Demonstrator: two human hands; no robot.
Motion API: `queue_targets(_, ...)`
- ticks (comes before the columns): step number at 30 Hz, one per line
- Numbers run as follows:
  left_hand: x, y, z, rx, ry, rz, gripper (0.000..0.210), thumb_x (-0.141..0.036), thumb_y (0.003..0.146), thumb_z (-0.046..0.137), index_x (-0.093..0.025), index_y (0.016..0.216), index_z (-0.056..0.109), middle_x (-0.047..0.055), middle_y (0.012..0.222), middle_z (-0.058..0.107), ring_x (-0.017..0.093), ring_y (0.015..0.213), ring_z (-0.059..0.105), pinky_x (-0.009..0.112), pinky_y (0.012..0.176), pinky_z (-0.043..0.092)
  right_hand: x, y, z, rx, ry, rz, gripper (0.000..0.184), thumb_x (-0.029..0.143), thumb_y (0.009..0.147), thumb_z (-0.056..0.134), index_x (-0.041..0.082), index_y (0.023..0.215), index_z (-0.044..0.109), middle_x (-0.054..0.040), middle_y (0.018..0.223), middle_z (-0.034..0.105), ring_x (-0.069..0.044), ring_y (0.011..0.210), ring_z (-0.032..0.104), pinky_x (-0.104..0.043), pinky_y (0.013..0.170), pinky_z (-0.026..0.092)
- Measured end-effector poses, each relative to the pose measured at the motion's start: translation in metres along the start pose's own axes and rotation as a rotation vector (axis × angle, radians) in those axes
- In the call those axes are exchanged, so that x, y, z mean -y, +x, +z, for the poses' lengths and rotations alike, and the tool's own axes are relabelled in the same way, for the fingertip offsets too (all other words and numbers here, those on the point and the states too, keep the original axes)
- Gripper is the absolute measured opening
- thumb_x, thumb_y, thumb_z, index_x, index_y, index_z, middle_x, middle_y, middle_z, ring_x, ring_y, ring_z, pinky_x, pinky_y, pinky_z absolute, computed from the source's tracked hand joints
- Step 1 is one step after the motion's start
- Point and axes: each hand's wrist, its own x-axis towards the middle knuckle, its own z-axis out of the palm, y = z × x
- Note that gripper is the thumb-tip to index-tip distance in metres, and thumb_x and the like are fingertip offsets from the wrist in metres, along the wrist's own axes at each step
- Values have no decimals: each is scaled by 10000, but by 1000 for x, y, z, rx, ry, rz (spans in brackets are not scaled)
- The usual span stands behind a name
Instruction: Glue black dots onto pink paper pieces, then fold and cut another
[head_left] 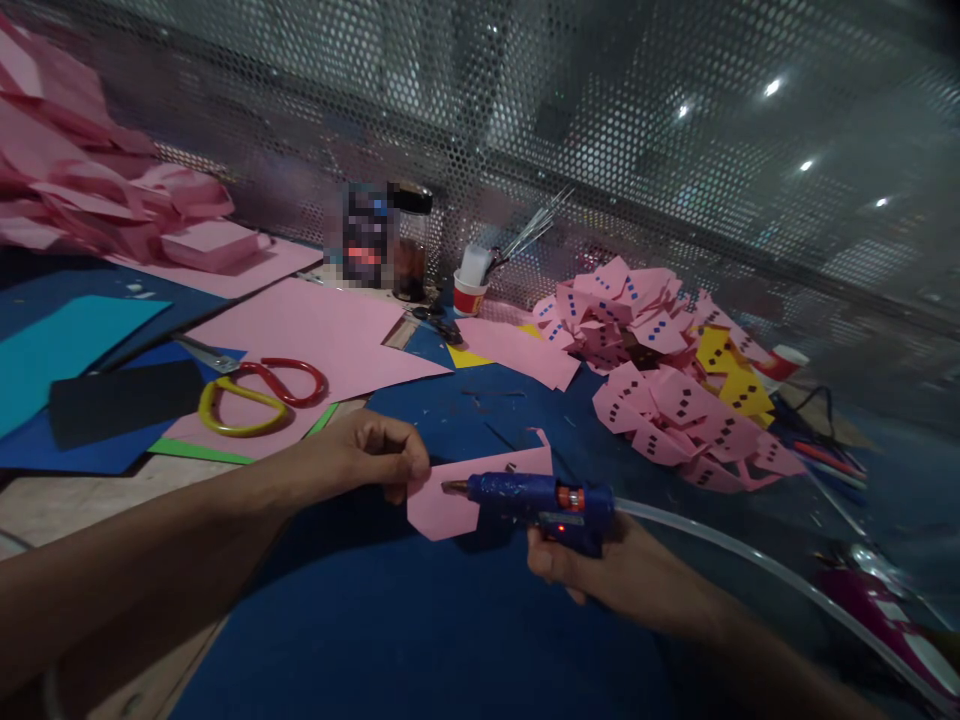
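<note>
My left hand pinches the left edge of a pink paper cutout, held above the dark blue sheet. My right hand is wrapped round the handle of a blue hot glue gun. Its nozzle points left and lies over the cutout; whether the tip touches the paper I cannot tell. A small red light glows on the gun's side, and a long clear glue stick runs out of its back. The gun's body hides part of the cutout.
Scissors with red and yellow handles lie at left on pink card. Folded pink pieces with dark squares are heaped at right. A paper cup and a jar stand before a perforated metal screen.
</note>
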Motion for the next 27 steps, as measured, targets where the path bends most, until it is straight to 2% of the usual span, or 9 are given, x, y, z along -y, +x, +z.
queue_targets(7,-8,-4,5,-41,-10,-35,210,-350,870,768,-178,749,764,3,692,707,116,619,641,208,629,523,1,-3,-1,-47,-53,35,506,685,853,710,204,1010,719,8,762,618,-113,658,553,-219,586,421)
queue_targets(16,-12,-4,6,-75,7,-44,206,-340,856,777,-176,732,761,3,676,705,117,610,641,206,625,534,4,-3,-2,-55,-48,41,441,643,846,729,208,917,712,21,663,561,-116,612,500,-216,520,371)
queue_targets(21,-11,-4,6,-76,-6,-54,199,-333,859,781,-177,739,754,-3,684,712,114,615,641,206,631,527,3,-2,0,-21,-69,40,452,651,853,719,208,945,716,15,713,585,-117,636,522,-223,564,409)
queue_targets(27,-11,-5,5,-56,-5,-43,214,-358,866,782,-179,751,757,1,692,711,116,621,641,215,637,525,2,-1,2,-81,-76,98,481,663,821,748,224,1016,725,-6,819,653,-137,704,584,-242,618,458)
